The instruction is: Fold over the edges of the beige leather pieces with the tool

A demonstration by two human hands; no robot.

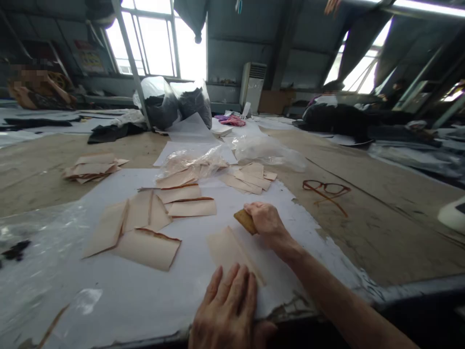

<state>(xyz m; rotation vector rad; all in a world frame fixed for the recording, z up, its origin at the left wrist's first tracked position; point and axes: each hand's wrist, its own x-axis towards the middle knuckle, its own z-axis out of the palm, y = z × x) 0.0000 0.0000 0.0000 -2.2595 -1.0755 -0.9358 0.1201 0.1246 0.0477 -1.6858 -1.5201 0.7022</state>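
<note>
My left hand point(232, 300) lies flat with its fingers stretched out, the fingertips on the near end of a pale beige rectangular piece point(227, 247). Just beyond that piece, my right hand point(267, 223) pinches a small flat yellowish-brown piece point(245, 221), raised at a tilt; its exact kind is unclear. Left of my hands lie several beige pieces with brown edges, among them one large piece point(148, 248) and a narrower piece point(192, 207). All rest on a white sheet point(127, 295) covering the table.
Farther back are a clear plastic bag point(192, 162), loose beige pieces point(250, 177) and another stack point(92, 167). Brown-framed glasses point(327, 190) lie at the right. Clear plastic film point(43, 252) spreads on the left. The table edge point(399, 291) runs along the front. Other people sit farther off.
</note>
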